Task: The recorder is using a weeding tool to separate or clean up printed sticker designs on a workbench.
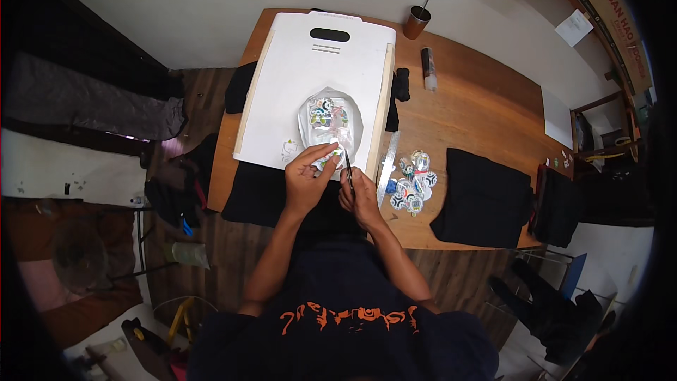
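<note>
My left hand pinches a small round piece, white with green print, between thumb and fingertips. Close by on the right, my right hand is closed around a slim dark pointed tool, its tip up against the piece; whether it is tweezers or small scissors I cannot tell. Just beyond both hands, a round white bag-like holder contains patterned round pieces and some clear, pinkish plastic. It rests on a white board with an oval handle slot at its far end.
Right of the board, a metal ruler lies beside a heap of patterned round pieces. Folded black cloth covers the table's right front. A brown cup and a tube stand farther back.
</note>
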Motion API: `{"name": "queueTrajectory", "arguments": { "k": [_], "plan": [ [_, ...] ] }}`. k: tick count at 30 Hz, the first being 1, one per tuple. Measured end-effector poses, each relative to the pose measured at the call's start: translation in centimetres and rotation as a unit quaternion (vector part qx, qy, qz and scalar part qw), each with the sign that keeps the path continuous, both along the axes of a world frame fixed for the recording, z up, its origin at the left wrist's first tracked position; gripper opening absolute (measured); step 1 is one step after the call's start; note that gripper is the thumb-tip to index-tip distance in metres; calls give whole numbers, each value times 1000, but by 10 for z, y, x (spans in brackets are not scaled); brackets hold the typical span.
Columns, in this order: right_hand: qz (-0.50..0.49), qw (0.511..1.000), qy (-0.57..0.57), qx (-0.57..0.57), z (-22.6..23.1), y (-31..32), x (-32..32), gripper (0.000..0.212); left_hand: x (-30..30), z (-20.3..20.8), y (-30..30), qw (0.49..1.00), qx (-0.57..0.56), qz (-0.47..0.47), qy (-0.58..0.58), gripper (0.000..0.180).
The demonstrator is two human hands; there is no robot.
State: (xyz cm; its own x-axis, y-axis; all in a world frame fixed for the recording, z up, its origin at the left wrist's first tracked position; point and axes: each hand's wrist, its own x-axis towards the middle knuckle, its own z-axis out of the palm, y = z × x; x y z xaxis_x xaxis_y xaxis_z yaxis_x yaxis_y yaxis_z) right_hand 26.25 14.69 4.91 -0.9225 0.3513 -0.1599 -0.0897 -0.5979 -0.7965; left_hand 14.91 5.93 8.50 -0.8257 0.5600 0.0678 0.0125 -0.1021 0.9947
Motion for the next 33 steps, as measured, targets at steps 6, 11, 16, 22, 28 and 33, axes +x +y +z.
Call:
{"name": "queueTrajectory", "arguments": {
  "k": [6,11,16,22,28,33],
  "plan": [
    [-1,1000,3,-2,-7,-1,0,38,1,2,1,1000,16,-11,-2,27],
    [-2,1000,-5,-3,-2,-1,-1,38,2,3,1,1000,24,-12,4,27],
    [-8,1000,-14,-6,-4,-2,0,39,2,4,1,1000,19,-12,4,27],
    [-8,1000,-15,-11,-8,-3,0,38,1,1,0,1000,7,-11,1,27],
    [-12,1000,-15,-14,-7,-3,-2,38,0,0,1,1000,16,-8,11,27],
    [-10,1000,-10,-15,-6,-3,-2,38,-1,-1,1,1000,19,-7,2,27]
  ]
}}
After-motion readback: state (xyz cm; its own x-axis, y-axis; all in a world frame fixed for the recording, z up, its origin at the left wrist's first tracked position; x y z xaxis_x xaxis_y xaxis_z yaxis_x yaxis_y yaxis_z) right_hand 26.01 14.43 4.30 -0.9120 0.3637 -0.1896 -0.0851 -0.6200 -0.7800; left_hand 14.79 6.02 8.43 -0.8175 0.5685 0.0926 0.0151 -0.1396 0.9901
